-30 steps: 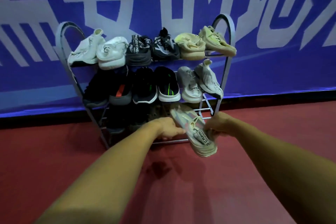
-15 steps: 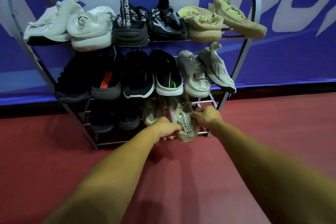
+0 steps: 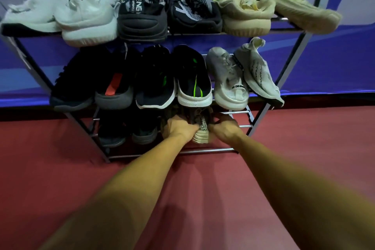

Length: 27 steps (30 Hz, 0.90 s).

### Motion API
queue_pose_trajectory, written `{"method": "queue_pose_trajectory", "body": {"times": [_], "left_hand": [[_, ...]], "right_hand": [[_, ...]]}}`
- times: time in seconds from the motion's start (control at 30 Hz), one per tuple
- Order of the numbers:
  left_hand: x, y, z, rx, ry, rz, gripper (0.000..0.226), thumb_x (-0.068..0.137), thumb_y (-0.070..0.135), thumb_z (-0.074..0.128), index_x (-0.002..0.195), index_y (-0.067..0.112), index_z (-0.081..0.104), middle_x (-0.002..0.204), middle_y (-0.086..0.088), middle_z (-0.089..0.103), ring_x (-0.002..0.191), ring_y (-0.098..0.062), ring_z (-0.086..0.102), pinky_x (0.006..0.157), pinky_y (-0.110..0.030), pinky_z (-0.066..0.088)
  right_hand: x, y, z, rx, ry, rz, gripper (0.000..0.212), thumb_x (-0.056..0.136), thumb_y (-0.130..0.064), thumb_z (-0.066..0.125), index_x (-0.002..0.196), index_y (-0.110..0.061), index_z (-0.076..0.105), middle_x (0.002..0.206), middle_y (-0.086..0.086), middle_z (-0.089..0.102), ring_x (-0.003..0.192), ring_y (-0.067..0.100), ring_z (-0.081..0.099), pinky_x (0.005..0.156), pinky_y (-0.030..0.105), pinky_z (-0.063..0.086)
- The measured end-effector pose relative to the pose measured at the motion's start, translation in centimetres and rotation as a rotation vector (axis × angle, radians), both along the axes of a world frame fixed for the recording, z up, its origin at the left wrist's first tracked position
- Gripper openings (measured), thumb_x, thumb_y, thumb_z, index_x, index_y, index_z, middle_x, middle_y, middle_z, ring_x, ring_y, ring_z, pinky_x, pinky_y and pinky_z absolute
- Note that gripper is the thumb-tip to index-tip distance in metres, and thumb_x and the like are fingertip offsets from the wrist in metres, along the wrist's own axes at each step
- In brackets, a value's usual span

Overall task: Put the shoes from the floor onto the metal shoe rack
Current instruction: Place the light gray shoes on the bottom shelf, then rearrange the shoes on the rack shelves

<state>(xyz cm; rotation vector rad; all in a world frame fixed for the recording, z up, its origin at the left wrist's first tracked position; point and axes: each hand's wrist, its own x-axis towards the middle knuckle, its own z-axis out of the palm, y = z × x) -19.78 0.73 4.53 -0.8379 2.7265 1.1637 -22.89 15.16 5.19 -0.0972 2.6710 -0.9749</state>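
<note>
Now the pale shoe (image 3: 200,134) is held at the bottom shelf of the metal shoe rack (image 3: 207,150), heel turned toward the camera and toe pushed in under the middle shelf. It is clasped from both sides: the left grip (image 3: 178,129) is curled round its left flank, the right grip (image 3: 225,128) round its right. Two dark shoes (image 3: 113,134) are seen further left on the same shelf, and both upper shelves are filled with white, black, grey and beige shoes above the red floor (image 3: 182,189).
</note>
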Motion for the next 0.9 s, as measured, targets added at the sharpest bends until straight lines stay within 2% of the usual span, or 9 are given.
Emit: {"method": "queue_pose_trajectory", "body": {"times": [0.07,0.13,0.23,0.37,0.43,0.53,0.6,0.73,0.9], "left_hand": [[-0.2,0.2,0.0,-0.048,-0.027,-0.02,0.055,0.07,0.059,0.073,0.104,0.016,0.073,0.109,-0.005,0.071,0.103,-0.027,0.068,0.086,-0.032,0.055],[-0.2,0.2,-0.1,-0.102,-0.061,-0.072,0.057,0.073,0.06,0.07,0.108,0.015,0.073,0.112,-0.007,0.069,0.106,-0.028,0.067,0.089,-0.033,0.055],[0.6,0.3,0.4,-0.167,-0.078,-0.178,0.051,0.078,0.053,0.069,0.108,0.013,0.071,0.111,-0.01,0.069,0.104,-0.03,0.066,0.084,-0.031,0.054],[2.4,0.0,2.2,-0.213,-0.068,-0.321,0.042,0.074,0.047,0.071,0.103,0.018,0.07,0.106,-0.004,0.07,0.1,-0.028,0.067,0.087,-0.035,0.056],[3.6,-0.4,3.1,-0.287,-0.07,-0.392,0.033,0.075,0.042,0.069,0.101,0.023,0.067,0.109,-0.003,0.07,0.1,-0.028,0.066,0.086,-0.037,0.056],[5.5,-1.0,4.7,-0.452,-0.085,-0.513,0.031,0.082,0.041,0.064,0.108,0.025,0.066,0.116,-0.002,0.066,0.107,-0.03,0.063,0.087,-0.037,0.054],[6.8,-1.6,5.8,-0.555,-0.067,-0.588,0.033,0.084,0.038,0.062,0.113,0.025,0.066,0.118,-0.004,0.065,0.108,-0.03,0.063,0.085,-0.036,0.053],[8.8,-4.0,7.9,-0.69,-0.062,-0.692,0.031,0.084,0.033,0.061,0.113,0.025,0.065,0.117,-0.003,0.064,0.107,-0.029,0.062,0.078,-0.034,0.047],[11.4,-9.1,9.6,-0.762,-0.092,-0.619,0.03,0.084,0.037,0.061,0.111,0.024,0.065,0.116,-0.004,0.064,0.105,-0.03,0.062,0.079,-0.035,0.049]], "right_hand": [[-0.2,-0.3,0.0,0.015,-0.049,0.019,0.04,0.096,-0.026,0.059,0.132,-0.009,0.062,0.135,0.012,0.062,0.126,0.032,0.055,0.099,0.028,0.044],[-0.1,-0.2,0.2,0.094,-0.047,0.05,0.038,0.095,-0.03,0.057,0.126,-0.009,0.066,0.133,0.014,0.064,0.122,0.033,0.057,0.099,0.032,0.046],[0.4,0.3,0.4,0.113,-0.046,0.067,0.037,0.091,-0.03,0.06,0.121,-0.009,0.068,0.126,0.016,0.066,0.116,0.034,0.06,0.095,0.035,0.049],[1.9,0.7,0.9,0.172,-0.032,0.156,0.028,0.085,-0.03,0.059,0.103,-0.011,0.07,0.106,0.012,0.072,0.098,0.03,0.065,0.079,0.033,0.051],[3.0,0.5,1.4,0.233,-0.025,0.224,0.036,0.079,-0.043,0.055,0.095,-0.013,0.065,0.104,0.013,0.07,0.09,0.03,0.062,0.072,0.03,0.044],[4.8,-0.1,2.9,0.265,0.006,0.281,0.056,0.074,-0.066,0.045,0.09,-0.015,0.061,0.101,0.015,0.068,0.089,0.033,0.061,0.073,0.032,0.043],[5.7,-0.9,4.4,0.275,0.014,0.324,0.041,0.087,-0.056,0.053,0.086,-0.016,0.063,0.095,0.011,0.067,0.089,0.03,0.061,0.073,0.031,0.042],[6.4,-3.0,7.4,0.283,0.049,0.437,0.022,0.087,-0.035,0.064,0.072,-0.02,0.06,0.086,0.005,0.066,0.084,0.024,0.058,0.068,0.03,0.041],[8.0,-5.9,10.0,0.309,0.165,0.494,0.022,0.083,-0.03,0.062,0.092,-0.012,0.072,0.095,0.01,0.07,0.091,0.029,0.062,0.078,0.035,0.049]]}}
